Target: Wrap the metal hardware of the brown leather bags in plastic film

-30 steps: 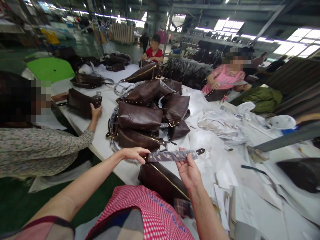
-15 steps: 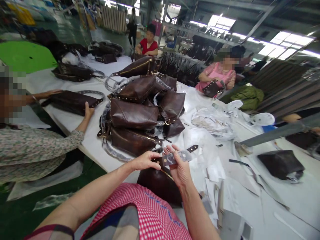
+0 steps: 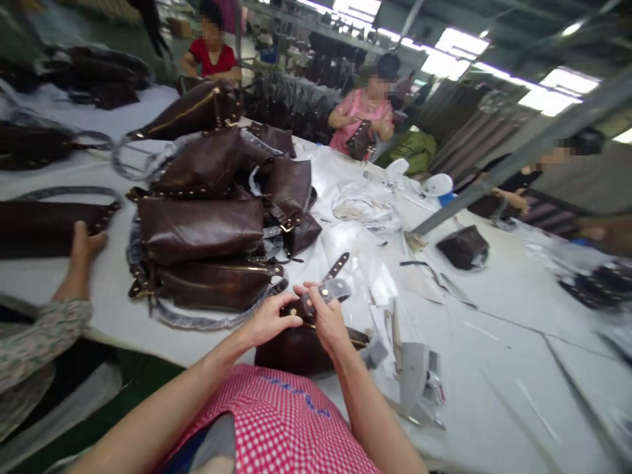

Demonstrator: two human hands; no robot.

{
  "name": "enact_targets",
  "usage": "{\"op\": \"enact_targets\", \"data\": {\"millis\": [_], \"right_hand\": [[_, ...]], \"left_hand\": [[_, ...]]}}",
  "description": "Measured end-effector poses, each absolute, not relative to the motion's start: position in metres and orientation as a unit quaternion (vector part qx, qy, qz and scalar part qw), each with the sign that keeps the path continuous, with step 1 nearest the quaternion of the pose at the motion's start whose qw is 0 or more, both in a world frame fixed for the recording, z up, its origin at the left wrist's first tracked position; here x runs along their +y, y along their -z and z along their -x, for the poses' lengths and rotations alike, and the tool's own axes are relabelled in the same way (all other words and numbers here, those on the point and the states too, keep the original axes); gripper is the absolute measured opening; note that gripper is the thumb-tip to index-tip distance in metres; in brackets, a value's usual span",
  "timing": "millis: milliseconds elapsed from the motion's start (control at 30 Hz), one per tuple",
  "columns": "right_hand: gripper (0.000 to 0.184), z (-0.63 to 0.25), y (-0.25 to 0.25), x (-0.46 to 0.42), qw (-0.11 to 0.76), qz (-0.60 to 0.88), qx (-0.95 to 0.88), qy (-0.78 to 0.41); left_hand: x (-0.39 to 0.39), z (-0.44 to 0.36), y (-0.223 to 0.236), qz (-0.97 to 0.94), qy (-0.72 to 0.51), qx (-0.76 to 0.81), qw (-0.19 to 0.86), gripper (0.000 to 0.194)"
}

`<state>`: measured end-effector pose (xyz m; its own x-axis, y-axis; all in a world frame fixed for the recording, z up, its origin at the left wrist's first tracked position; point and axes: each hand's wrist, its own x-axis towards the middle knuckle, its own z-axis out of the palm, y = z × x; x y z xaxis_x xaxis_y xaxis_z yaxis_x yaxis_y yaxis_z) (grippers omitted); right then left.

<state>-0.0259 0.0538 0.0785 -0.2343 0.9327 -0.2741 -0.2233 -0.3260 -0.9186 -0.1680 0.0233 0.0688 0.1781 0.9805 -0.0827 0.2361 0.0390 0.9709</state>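
Head cam: looking down at left hand (image 3: 269,321) and right hand (image 3: 330,324) working close together over white tabletop (image 3: 464,368), w/ red check apron (image 3: 296,421) just below. Got left grip pinched nearly closed on the dark end of studded strap (image 3: 324,291), thumb on 1 side, fingers on the other. Got right grip closed on the same strap too, thumb pressed onto clear plastic wrap (image 3: 342,288). See strap held up just over brown zip bag (image 3: 291,349), curved arnd right fingers, w/ dark tip (image 3: 339,265) poking out past them. Can't tell tbh re: tip touching tabletop or not.

Also got big pile of brown bags (image 3: 202,227) L of center, stacked several layers high, just beyond left hand. See co-worker's hand (image 3: 85,247) far L, resting on long bag (image 3: 39,227). Farther back, spot person in red (image 3: 212,58) and person in pink (image 3: 363,115), latter w/ small dark bag (image 3: 361,139) in hands. On R half, see heaped white plastic (image 3: 365,205), loose dark bag (image 3: 464,247) lying near slanted gray post (image 3: 474,187), plus gray metal box (image 3: 417,378) near right forearm. Far R, blurry, can only make out dark studded stuff (image 3: 597,286).
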Motion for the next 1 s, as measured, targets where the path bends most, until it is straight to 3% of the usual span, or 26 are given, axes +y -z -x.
{"op": "enact_targets", "data": {"millis": [100,200,333,433,567,700,833,1000], "right_hand": [[0.050,0.024,-0.085,0.060,0.378,0.428,-0.448,-0.688],[0.041,0.022,-0.096,0.063,0.297,0.442,-0.568,-0.628],[0.035,0.022,-0.103,0.062,0.151,0.416,-0.688,-0.575],[0.030,0.019,-0.101,0.064,0.121,0.377,-0.731,-0.556],[0.027,-0.011,-0.109,0.057,0.153,0.351,-0.728,-0.569],[0.030,-0.079,-0.116,0.028,0.192,0.404,-0.662,-0.601],[0.039,-0.162,-0.094,-0.005,0.348,0.468,-0.439,-0.683],[0.046,-0.234,-0.046,-0.041,0.504,0.634,-0.204,-0.550]], "left_hand": [[0.021,0.171,-0.078,-0.639,-0.345,0.568,0.386,0.050],[0.021,0.181,-0.094,-0.661,-0.290,0.589,0.362,0.049],[0.039,0.207,-0.110,-0.664,-0.162,0.508,0.524,0.036],[0.057,0.214,-0.110,-0.628,-0.102,0.458,0.621,0.031],[0.060,0.200,-0.108,-0.547,-0.155,0.483,0.666,0.029],[0.051,0.185,-0.112,-0.487,-0.228,0.554,0.635,0.035],[0.044,0.185,-0.113,-0.483,-0.271,0.586,0.592,0.034],[0.034,0.187,-0.114,-0.502,-0.240,0.598,0.577,0.034]]}}
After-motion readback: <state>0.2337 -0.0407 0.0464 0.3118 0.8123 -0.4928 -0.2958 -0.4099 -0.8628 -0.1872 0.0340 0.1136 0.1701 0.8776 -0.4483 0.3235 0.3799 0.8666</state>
